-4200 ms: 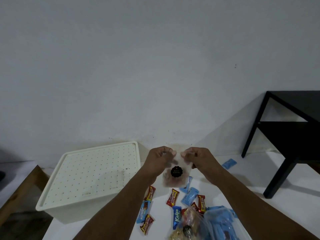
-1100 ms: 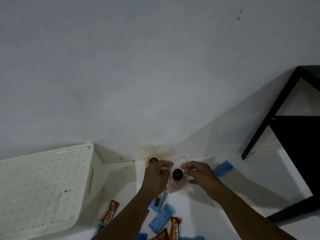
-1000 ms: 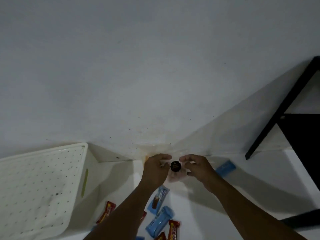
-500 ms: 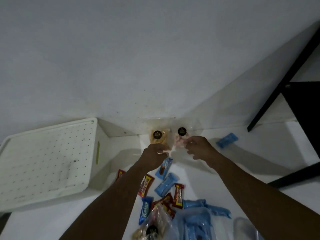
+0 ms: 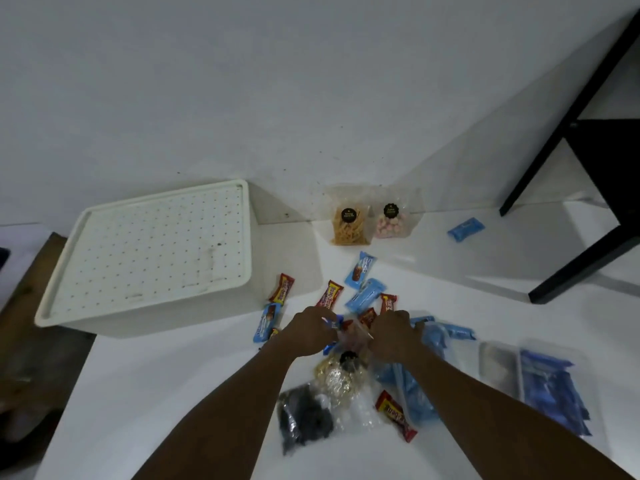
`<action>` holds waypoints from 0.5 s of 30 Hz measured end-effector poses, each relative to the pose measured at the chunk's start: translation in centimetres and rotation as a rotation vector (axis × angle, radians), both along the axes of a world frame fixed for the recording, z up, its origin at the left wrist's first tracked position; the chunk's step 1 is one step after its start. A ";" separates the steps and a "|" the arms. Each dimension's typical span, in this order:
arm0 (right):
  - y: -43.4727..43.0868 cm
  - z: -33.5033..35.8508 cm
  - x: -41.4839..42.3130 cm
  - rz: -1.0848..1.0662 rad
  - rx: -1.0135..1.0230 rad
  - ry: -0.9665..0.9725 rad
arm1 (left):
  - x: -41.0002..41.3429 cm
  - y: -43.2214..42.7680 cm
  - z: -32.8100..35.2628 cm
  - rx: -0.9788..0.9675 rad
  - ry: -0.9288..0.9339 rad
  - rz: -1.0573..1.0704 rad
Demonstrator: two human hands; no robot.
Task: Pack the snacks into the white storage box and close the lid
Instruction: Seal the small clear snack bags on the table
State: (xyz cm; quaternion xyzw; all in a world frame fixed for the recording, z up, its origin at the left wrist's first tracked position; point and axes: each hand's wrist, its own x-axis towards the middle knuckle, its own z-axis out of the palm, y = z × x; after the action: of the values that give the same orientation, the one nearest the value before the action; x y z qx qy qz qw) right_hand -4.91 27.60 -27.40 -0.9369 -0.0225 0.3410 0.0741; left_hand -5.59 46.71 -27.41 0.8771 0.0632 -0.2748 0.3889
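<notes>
The pink-sweets bag (image 5: 391, 223) now stands released beside the yellow-sticks bag (image 5: 349, 226), right of the white storage box (image 5: 287, 261) — lid (image 5: 145, 251) still on, nothing packed — while left hand (image 5: 311, 332) and right hand (image 5: 393, 336) have returned to pinch a clear packet (image 5: 341, 374) off the box's near-right corner.

Table (image 5: 166, 393): white, carrying everything.
Left: storage box (image 5: 149, 251) is sitting lidded.
Back: bag of yellow sticks (image 5: 349, 228) and bag of pink sweets (image 5: 392, 225) are standing together.
Centre: wrapped bars (image 5: 364, 295) are lying scattered.
Right: blue packet (image 5: 465, 229) is lying apart; trays (image 5: 498, 368) are sitting nearer.
</notes>
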 end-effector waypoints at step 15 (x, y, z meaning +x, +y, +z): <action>0.9 12.8 2.4 -0.334 0.893 -0.156 | 2.1 3.6 10.8 -0.430 -0.240 0.191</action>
State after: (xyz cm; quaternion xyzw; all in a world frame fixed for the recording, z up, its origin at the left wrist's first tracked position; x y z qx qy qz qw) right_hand -2.56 28.46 -14.59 -0.8270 -0.0214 0.2103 0.5210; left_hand -3.49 50.29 -16.60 0.7906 0.0394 -0.1380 0.5952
